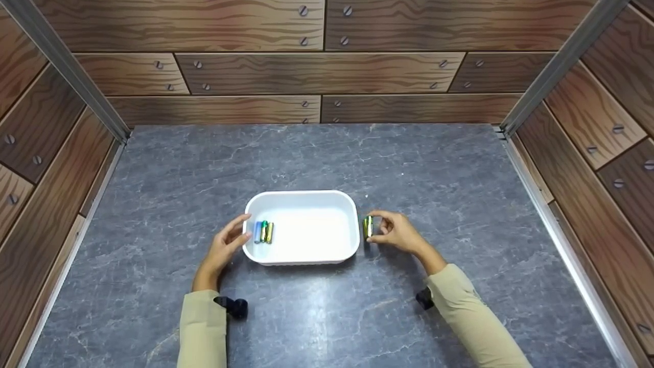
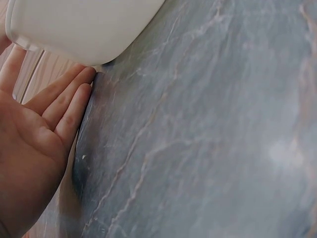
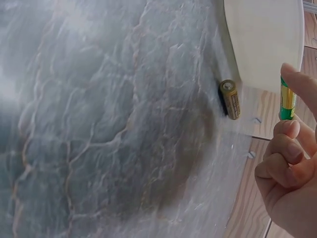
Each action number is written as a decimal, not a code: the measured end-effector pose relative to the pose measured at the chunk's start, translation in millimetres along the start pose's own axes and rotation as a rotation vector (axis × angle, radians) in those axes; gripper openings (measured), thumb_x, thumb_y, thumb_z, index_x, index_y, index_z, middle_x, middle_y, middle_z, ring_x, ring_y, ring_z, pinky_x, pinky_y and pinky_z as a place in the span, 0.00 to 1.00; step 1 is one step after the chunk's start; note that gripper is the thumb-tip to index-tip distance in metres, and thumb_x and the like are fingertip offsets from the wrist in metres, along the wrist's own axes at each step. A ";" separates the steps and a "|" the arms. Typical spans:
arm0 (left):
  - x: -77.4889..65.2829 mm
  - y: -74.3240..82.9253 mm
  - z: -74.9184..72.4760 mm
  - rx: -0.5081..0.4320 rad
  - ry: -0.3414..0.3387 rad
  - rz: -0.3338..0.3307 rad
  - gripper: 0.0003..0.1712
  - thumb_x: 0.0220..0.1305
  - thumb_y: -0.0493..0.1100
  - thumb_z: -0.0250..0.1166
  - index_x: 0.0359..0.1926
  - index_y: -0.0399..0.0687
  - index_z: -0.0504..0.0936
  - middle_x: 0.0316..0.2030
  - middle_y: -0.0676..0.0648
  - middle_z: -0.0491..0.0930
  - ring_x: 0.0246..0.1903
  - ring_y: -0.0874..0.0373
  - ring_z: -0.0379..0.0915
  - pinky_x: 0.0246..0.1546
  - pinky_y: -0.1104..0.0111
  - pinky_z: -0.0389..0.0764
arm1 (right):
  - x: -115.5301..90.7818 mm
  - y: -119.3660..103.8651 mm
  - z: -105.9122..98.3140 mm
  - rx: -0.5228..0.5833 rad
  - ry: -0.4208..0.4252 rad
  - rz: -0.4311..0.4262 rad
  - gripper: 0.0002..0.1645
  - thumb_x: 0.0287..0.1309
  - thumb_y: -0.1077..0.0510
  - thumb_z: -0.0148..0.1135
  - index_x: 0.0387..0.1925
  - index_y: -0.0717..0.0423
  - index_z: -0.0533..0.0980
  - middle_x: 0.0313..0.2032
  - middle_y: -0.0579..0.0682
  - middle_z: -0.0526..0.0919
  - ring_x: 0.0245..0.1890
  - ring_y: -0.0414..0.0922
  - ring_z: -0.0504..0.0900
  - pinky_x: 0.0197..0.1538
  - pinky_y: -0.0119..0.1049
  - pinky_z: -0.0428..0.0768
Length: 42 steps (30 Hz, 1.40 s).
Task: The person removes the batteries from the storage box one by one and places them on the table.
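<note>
Several batteries point(image 1: 263, 232), one bluish and the others green and gold, lie side by side at the left end of a white plastic tub point(image 1: 306, 259). My left hand point(image 1: 225, 248) is at the tub's left end, fingers mostly straight with the tips right at its rim and wall point(image 2: 84, 29). Just beyond the opposite end, my right hand point(image 1: 401, 232) pinches a green-and-gold battery point(image 3: 287, 99) between thumb and index finger, above the table. A gold battery point(image 3: 230, 100) lies on the table below it, close to the tub's wall.
The tub stands on a grey marbled tabletop point(image 1: 306, 158). Wood-patterned panels point(image 1: 317, 74) rise at the back and both sides, with metal rails point(image 1: 562, 240) along the side edges. Black wrist devices point(image 1: 236, 307) show at both sleeves.
</note>
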<state>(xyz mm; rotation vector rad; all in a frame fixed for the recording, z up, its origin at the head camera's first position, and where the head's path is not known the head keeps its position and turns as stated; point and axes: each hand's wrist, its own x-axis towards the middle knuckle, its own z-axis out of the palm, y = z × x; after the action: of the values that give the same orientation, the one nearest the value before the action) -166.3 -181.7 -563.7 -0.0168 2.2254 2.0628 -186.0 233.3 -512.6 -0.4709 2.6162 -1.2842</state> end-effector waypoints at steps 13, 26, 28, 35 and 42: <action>1.6 1.8 0.0 0.026 -0.011 -0.028 0.28 0.66 0.33 0.59 0.67 0.41 0.68 0.60 0.30 0.74 0.55 0.49 0.77 0.47 0.78 0.76 | 2.9 18.5 -0.6 -0.054 -0.020 0.026 0.32 0.42 0.64 0.75 0.52 0.68 0.76 0.17 0.41 0.64 0.19 0.32 0.62 0.26 0.24 0.62; 0.9 2.4 0.3 0.018 -0.007 -0.033 0.28 0.66 0.33 0.59 0.67 0.40 0.68 0.61 0.30 0.73 0.57 0.47 0.76 0.48 0.78 0.76 | 8.3 27.7 1.2 -0.106 -0.033 0.082 0.34 0.40 0.63 0.76 0.52 0.68 0.76 0.19 0.43 0.68 0.20 0.35 0.64 0.25 0.24 0.63; 0.5 2.8 0.4 0.021 -0.006 -0.034 0.28 0.66 0.34 0.59 0.67 0.41 0.68 0.61 0.30 0.73 0.59 0.45 0.74 0.49 0.78 0.75 | 8.8 28.3 2.1 -0.116 -0.035 0.093 0.34 0.40 0.62 0.76 0.53 0.68 0.76 0.19 0.42 0.68 0.20 0.35 0.64 0.25 0.24 0.63; 0.9 0.2 -0.3 0.023 0.002 -0.020 0.28 0.65 0.33 0.60 0.66 0.40 0.68 0.60 0.30 0.74 0.53 0.56 0.78 0.48 0.77 0.76 | 11.1 29.1 4.3 -0.116 -0.044 0.107 0.36 0.41 0.63 0.75 0.55 0.69 0.74 0.20 0.42 0.68 0.21 0.36 0.65 0.25 0.24 0.64; 1.3 0.0 -0.5 0.004 -0.006 -0.015 0.29 0.65 0.33 0.60 0.66 0.40 0.68 0.60 0.30 0.74 0.51 0.62 0.77 0.49 0.77 0.77 | 12.9 27.9 4.5 -0.118 -0.053 0.124 0.38 0.41 0.63 0.75 0.57 0.67 0.73 0.19 0.42 0.68 0.21 0.36 0.64 0.25 0.25 0.64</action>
<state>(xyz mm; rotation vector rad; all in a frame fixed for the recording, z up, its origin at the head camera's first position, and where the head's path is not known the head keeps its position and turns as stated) -167.6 -182.2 -563.8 -0.0267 2.2191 2.0479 -202.2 241.4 -537.8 -0.3488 2.6412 -1.0697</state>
